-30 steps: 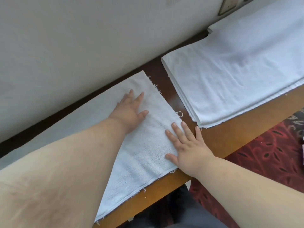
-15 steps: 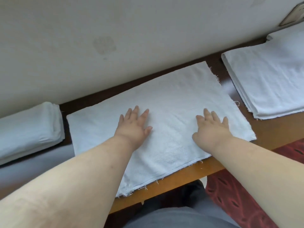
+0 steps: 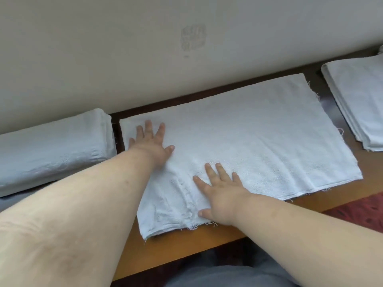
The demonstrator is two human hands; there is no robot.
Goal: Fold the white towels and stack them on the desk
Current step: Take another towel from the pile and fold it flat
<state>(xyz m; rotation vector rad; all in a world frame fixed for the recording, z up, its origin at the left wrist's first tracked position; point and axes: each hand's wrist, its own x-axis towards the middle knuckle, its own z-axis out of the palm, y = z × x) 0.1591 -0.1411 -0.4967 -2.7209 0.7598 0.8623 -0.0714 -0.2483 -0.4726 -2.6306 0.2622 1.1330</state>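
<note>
White towel (image 3: 259,141) lies flat on the wooden desk (image 3: 203,243), center, far edge near the wall (image 3: 124,48). Left hand (image 3: 152,145) presses its far-left part, right hand (image 3: 219,193) presses near its front edge, both with fingers straight and spread, gripping nothing. Folded towel stack (image 3: 51,146) just left, another towel pile (image 3: 358,100) right.

Probably a hotel or home room: a wooden surface (image 3: 207,243) against a plain wall (image 3: 124,48), piled white towels (image 3: 51,146), and red patterned carpet (image 3: 360,214) beside it.
</note>
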